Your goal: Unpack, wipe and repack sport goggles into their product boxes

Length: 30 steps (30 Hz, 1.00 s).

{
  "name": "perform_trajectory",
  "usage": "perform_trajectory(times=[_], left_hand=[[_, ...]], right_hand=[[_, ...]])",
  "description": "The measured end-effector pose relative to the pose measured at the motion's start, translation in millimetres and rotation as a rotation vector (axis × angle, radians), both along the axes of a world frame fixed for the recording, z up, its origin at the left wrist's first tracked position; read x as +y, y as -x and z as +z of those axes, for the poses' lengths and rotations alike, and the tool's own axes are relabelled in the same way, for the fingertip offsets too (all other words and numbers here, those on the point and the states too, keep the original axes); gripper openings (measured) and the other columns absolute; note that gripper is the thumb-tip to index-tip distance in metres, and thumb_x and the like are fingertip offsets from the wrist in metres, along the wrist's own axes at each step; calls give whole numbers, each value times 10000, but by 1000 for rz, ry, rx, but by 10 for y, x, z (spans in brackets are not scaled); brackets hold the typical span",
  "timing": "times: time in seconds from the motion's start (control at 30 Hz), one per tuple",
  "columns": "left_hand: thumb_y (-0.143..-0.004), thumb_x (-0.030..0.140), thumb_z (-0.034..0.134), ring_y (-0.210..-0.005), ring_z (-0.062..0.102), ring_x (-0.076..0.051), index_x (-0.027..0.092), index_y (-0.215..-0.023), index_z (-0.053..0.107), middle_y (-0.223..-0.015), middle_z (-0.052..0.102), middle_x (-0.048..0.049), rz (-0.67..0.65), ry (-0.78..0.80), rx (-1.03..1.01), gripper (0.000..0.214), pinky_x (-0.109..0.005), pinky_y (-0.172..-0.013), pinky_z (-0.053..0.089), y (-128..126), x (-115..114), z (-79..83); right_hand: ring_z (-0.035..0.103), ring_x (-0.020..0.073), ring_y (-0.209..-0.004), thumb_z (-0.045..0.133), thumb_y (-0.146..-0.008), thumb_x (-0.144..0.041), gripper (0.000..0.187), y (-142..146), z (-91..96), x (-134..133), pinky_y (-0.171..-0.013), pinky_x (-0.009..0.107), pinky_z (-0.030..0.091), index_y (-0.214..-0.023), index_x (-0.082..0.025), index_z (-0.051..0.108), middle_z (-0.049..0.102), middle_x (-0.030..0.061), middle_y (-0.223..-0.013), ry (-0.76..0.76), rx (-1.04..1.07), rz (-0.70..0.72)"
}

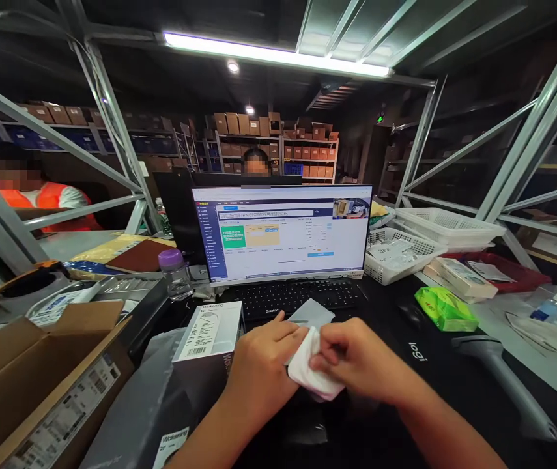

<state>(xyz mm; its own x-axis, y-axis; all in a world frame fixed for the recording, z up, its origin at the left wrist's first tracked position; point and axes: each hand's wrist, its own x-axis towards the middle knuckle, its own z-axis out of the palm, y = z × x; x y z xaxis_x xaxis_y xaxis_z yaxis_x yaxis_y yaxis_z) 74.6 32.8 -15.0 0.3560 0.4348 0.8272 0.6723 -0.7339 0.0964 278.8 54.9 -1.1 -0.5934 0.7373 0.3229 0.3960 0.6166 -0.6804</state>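
small white soft pouch (313, 372), crumpled, pinched between both hands just in front of keyboard, above the black desk mat. grey flat piece (311, 314) sticks up behind it, tilted toward the keys.

Keyboard (298, 296) blocks ahead, white box (208, 335) left; mat (419, 365) right open.

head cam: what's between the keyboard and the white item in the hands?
A flat grey pouch lies between the keyboard and the white item, which both hands hold; the head view shows it.
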Motion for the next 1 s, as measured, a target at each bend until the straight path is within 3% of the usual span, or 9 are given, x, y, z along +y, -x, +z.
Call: perform_trajectory(times=[0.07, 0.2, 0.27, 0.5, 0.6, 0.7, 0.77, 0.87, 1.0], left_hand=[[-832, 137, 620, -687, 720, -157, 214, -962, 735, -830, 766, 1, 2, 5, 30, 190, -475, -909, 622, 2, -22, 12], [-777, 142, 675, -716, 730, -140, 225, -944, 738, -855, 779, 17, -37, 12, -57, 196, -447, -969, 598, 66, -17, 64], [-759, 127, 663, -717, 732, -133, 221, -925, 742, -839, 779, 18, -41, 13, -102, 206, -425, -978, 594, 89, -3, 80], [-808, 155, 634, -663, 718, -158, 216, -891, 735, -800, 764, -7, 0, 11, 4, 144, -498, -925, 610, -16, -61, 64], [-789, 140, 650, -703, 732, -160, 245, -923, 737, -847, 775, 15, -17, 39, 10, 191, -519, -935, 601, -4, -88, 82], [-727, 107, 676, -710, 729, -135, 256, -933, 742, -851, 774, 47, -25, 77, -68, 263, -504, -980, 582, 59, -75, 107], [-704, 93, 671, -698, 725, -124, 255, -916, 747, -831, 771, 56, -30, 88, -97, 277, -494, -990, 578, 87, -55, 114], [-714, 98, 661, -684, 722, -126, 248, -919, 749, -822, 771, 50, -36, 83, -93, 269, -501, -969, 589, 71, -41, 106], [-740, 117, 637, -615, 693, -143, 214, -847, 736, -758, 748, 22, 23, 19, -29, 175, -529, -953, 592, -38, -73, 61]], right_hand=[[341, 66, -543, 673, -809, -106, 332, 58, -17, -26, -523, 204, 251, -609, -182, 419, 412, -94, -569, -58, -3, 10], [282, 65, -528, 742, -827, -234, 489, -240, 63, 176, -499, 204, 241, -566, -188, 331, 338, -96, -554, 36, -49, 386], [274, 66, -518, 747, -832, -282, 516, -386, 109, 247, -484, 211, 232, -553, -193, 322, 331, -93, -546, 72, -57, 468], [277, 71, -532, 708, -765, -116, 421, 36, 29, -38, -499, 219, 213, -571, -191, 342, 324, -95, -542, -33, 42, 7], [275, 67, -534, 714, -791, -139, 436, 21, 21, 9, -503, 213, 219, -572, -187, 340, 331, -98, -549, -13, 28, 139], [274, 63, -531, 766, -803, -240, 503, -247, 81, 183, -487, 203, 227, -556, -189, 331, 330, -101, -545, 118, -15, 406], [264, 62, -525, 779, -803, -282, 526, -398, 125, 263, -475, 207, 215, -546, -190, 329, 323, -101, -540, 163, -34, 459], [245, 66, -530, 769, -794, -264, 529, -399, 144, 240, -470, 209, 208, -562, -204, 297, 300, -104, -545, 180, 2, 386], [262, 77, -554, 649, -828, -175, 417, -71, 60, 43, -498, 214, 217, -617, -211, 291, 308, -93, -576, 43, 64, 96]])
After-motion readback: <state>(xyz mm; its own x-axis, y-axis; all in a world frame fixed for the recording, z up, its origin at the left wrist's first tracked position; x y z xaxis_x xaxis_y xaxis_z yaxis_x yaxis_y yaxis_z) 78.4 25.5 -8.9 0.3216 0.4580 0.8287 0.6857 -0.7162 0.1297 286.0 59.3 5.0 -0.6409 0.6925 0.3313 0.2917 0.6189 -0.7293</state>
